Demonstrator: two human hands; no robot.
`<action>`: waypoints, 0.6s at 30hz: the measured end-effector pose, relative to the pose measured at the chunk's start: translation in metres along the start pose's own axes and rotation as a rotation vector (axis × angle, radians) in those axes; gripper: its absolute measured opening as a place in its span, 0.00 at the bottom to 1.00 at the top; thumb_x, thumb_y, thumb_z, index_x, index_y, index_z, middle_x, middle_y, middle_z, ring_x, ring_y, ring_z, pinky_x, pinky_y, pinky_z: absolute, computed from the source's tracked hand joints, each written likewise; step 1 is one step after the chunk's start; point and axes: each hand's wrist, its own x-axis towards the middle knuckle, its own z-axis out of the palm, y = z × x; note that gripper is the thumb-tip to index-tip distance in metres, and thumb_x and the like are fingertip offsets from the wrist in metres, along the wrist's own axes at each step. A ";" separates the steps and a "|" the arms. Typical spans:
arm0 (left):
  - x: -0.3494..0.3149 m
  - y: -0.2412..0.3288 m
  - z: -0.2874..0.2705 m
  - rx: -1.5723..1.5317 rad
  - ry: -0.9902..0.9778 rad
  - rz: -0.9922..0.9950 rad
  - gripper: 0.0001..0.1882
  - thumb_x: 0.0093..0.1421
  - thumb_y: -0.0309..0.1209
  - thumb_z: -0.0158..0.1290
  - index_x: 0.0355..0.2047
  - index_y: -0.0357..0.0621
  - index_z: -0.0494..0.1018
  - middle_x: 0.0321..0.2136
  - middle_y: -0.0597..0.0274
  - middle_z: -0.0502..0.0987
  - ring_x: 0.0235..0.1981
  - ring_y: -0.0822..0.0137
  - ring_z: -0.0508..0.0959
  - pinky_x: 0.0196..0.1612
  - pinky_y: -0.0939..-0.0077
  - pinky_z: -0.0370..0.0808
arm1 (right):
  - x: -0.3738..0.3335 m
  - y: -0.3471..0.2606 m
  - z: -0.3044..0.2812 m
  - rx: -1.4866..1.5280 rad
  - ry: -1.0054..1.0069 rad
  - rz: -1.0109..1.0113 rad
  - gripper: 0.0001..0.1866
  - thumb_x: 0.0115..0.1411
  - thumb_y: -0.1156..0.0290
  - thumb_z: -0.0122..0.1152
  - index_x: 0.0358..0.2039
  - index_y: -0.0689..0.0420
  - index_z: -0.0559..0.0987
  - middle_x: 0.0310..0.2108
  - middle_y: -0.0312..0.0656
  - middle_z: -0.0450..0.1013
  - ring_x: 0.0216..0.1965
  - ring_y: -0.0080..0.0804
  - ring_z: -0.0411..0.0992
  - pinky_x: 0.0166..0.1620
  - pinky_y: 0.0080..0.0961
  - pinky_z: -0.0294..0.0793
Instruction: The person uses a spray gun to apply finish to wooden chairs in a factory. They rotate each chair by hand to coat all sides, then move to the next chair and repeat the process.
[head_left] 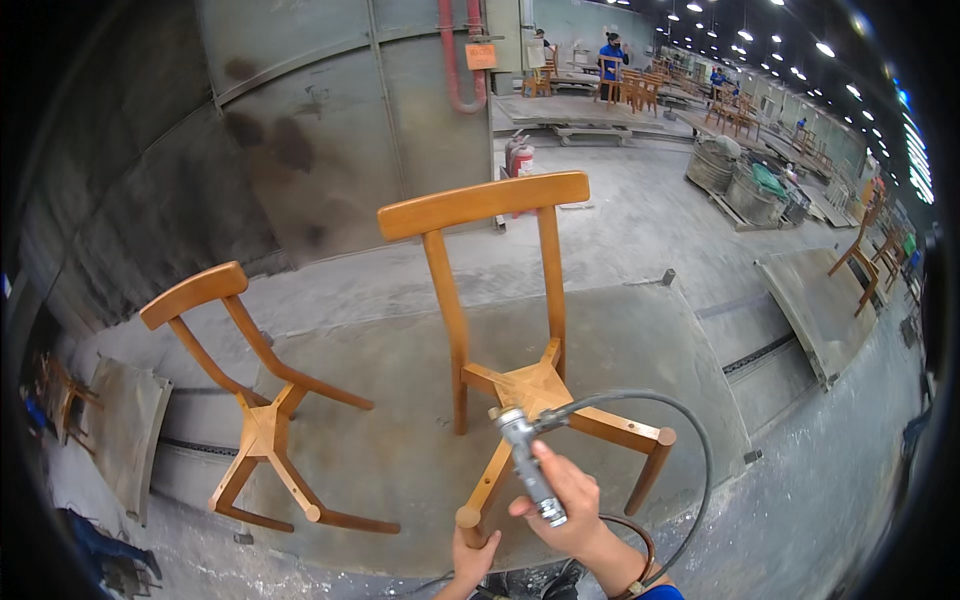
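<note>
A wooden chair frame (pixel 490 204) without a seat stands upright before me, its crossed seat rails in plain sight. My left hand (pixel 472 562) is closed round the top part of its near left leg (pixel 468 520). In my right hand (pixel 572 508) is a metal spray gun (pixel 528 460), held over the near side of the seat rails with its head close to where they cross. A dark hose (pixel 705 450) loops from the gun out to the right and back toward my forearm. Whether spray is coming out, I cannot tell.
To the left, a second chair frame (pixel 262 430) shares the flat grey platform (pixel 370 480). Further platforms with chairs lie at both sides, beside floor tracks. Fire extinguishers (pixel 520 160) stand by the stained metal wall (pixel 300 130). Drums (pixel 752 195) and a person in blue (pixel 612 55) are farther back.
</note>
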 end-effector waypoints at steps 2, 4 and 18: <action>-0.007 -0.002 -0.006 -0.087 -0.005 -0.064 0.34 0.54 0.33 0.68 0.57 0.36 0.65 0.49 0.52 0.76 0.51 0.59 0.77 0.56 0.63 0.72 | -0.007 -0.001 -0.002 -0.021 0.113 0.087 0.43 0.48 0.61 0.80 0.62 0.63 0.72 0.33 0.48 0.78 0.29 0.41 0.78 0.31 0.28 0.77; -0.002 -0.001 0.008 -0.058 0.018 -0.029 0.33 0.53 0.33 0.69 0.55 0.36 0.65 0.44 0.54 0.77 0.45 0.62 0.79 0.48 0.66 0.75 | -0.009 0.014 -0.018 0.012 0.099 0.068 0.43 0.47 0.61 0.80 0.61 0.64 0.72 0.32 0.47 0.77 0.28 0.40 0.77 0.30 0.29 0.76; -0.024 0.007 0.018 -0.140 -0.031 -0.183 0.13 0.59 0.26 0.64 0.31 0.37 0.68 0.16 0.63 0.75 0.16 0.70 0.78 0.22 0.73 0.74 | -0.033 0.028 -0.077 -0.057 0.045 0.041 0.43 0.52 0.51 0.74 0.60 0.68 0.72 0.29 0.48 0.77 0.27 0.38 0.78 0.30 0.27 0.76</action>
